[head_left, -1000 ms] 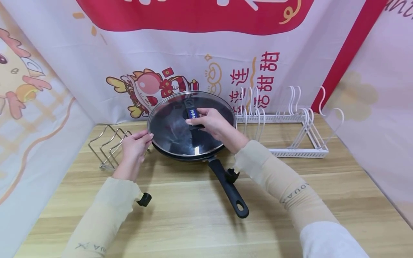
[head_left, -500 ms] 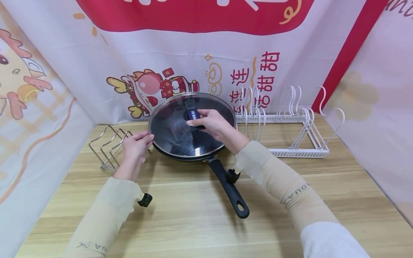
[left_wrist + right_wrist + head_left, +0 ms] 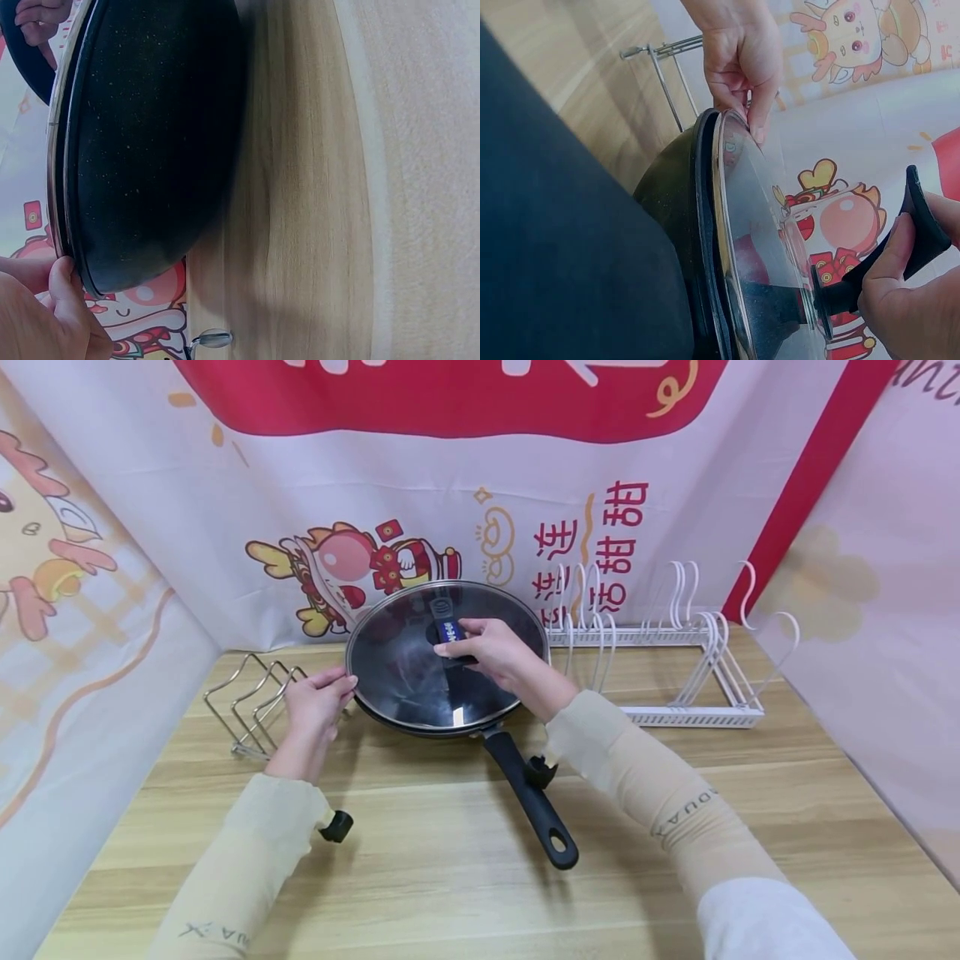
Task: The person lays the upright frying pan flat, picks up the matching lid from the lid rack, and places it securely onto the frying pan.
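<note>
A round glass lid [image 3: 397, 652] with a metal rim sits over a black pan [image 3: 165, 150], whose speckled outer wall fills much of the left wrist view. The pan's long handle [image 3: 536, 810] points toward me and right. My left hand [image 3: 315, 700] pinches the lid's rim at the left between thumb and fingers. With my right hand [image 3: 495, 652] I grip the black lid handle [image 3: 922, 225], which bears a blue label. A thin dark gap shows between lid rim and pan rim in the right wrist view.
Left of the pan stands a small metal wire rack [image 3: 251, 706], partly behind my left hand. A white rack [image 3: 690, 717] with upright wire loops stands at the right, near the printed backdrop [image 3: 420, 477]. All rest on a wooden table [image 3: 420, 877].
The lid's far edge has come down a little toward the pan, and my right hand has sunk slightly with it. My left hand stays at the rim.
</note>
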`<state>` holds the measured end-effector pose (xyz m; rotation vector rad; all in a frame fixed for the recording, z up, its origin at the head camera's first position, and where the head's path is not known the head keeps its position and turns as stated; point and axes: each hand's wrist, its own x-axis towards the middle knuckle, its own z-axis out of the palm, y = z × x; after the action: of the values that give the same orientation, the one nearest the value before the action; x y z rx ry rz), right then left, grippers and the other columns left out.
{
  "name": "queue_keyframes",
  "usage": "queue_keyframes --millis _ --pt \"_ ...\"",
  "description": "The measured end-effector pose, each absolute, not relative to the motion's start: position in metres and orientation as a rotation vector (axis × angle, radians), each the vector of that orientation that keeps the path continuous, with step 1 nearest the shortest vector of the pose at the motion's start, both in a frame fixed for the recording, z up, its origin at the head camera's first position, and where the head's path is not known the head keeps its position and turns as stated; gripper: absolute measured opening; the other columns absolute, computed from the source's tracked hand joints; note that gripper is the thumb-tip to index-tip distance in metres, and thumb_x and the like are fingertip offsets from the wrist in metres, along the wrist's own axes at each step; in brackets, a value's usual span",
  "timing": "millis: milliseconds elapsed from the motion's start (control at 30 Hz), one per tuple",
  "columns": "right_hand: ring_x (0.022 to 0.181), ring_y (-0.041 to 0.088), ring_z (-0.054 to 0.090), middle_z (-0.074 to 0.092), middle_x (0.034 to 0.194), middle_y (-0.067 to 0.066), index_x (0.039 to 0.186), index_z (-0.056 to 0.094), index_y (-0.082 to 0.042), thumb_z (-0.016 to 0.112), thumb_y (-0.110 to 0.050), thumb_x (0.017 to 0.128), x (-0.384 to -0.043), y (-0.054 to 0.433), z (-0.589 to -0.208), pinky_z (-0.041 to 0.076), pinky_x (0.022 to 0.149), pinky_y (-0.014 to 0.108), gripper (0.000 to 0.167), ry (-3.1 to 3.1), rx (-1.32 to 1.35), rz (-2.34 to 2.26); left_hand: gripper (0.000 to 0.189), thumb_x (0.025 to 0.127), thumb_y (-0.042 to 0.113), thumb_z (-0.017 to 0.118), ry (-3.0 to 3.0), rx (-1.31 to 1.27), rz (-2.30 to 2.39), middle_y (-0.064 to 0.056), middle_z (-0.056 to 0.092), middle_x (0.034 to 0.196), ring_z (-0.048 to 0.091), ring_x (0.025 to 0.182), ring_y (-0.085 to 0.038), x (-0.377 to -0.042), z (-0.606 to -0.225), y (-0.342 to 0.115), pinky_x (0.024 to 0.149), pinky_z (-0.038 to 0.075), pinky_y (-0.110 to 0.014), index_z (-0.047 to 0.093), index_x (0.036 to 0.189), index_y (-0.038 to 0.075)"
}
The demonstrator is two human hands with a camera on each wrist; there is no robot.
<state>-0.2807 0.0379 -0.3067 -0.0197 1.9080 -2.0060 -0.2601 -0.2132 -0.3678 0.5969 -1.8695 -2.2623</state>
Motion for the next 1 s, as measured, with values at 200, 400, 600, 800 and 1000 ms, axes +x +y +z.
queue_keyframes --millis 200,400,600,800,1000 --pt "0.129 0.027 0.058 0.057 0.144 0.019 0.156 0.037 0.000 0.074 -0.001 0.092 -0.2809 0.0377 -0.3066 0.035 0.118 0.047 0.074 1.905 -0.036 -2.010 0.045 0.092 -0.013 0.065 -1.878 0.595 -2.263 0.008 0.066 0.073 0.066 0.067 0.000 -0.2605 -0.3679 -0.2141 0.071 0.057 -0.015 0.054 0.135 -0.017" --pt "0.130 0.028 0.056 0.056 0.144 0.019 0.156 0.037 0.000 0.074 0.000 0.092 -0.2802 0.0371 -0.3071 0.034 0.118 0.048 0.074 1.907 -0.048 -2.007 0.046 0.091 -0.012 0.067 -1.887 0.622 -2.259 0.008 0.066 0.072 0.066 0.065 0.001 -0.2606 -0.3673 -0.2163 0.069 0.057 -0.014 0.054 0.135 -0.016" --pt "0.130 0.028 0.057 0.055 0.146 0.020 0.157 0.036 0.000 0.074 -0.001 0.093 -0.2807 0.0374 -0.3088 0.035 0.118 0.047 0.075 1.901 -0.029 -2.007 0.043 0.091 -0.012 0.068 -1.912 0.622 -2.248 0.008 0.066 0.071 0.066 0.064 0.000 -0.2606 -0.3673 -0.2171 0.067 0.057 -0.014 0.057 0.132 -0.015" --pt "0.130 0.028 0.056 0.054 0.147 0.020 0.157 0.035 0.000 0.074 -0.001 0.093 -0.2813 0.0376 -0.3093 0.035 0.118 0.046 0.075 1.891 -0.031 -2.012 0.042 0.091 -0.011 0.067 -1.948 0.627 -2.229 0.008 0.066 0.071 0.066 0.064 0.001 -0.2607 -0.3669 -0.2177 0.067 0.057 -0.013 0.057 0.132 -0.016" --pt "0.132 0.027 0.055 0.052 0.148 0.019 0.157 0.035 0.001 0.074 -0.001 0.093 -0.2810 0.0374 -0.3086 0.035 0.118 0.046 0.075 1.884 -0.030 -2.021 0.045 0.093 -0.009 0.067 -1.984 0.644 -2.232 0.008 0.065 0.075 0.065 0.068 0.001 -0.2609 -0.3653 -0.2197 0.071 0.057 -0.013 0.054 0.136 -0.014"
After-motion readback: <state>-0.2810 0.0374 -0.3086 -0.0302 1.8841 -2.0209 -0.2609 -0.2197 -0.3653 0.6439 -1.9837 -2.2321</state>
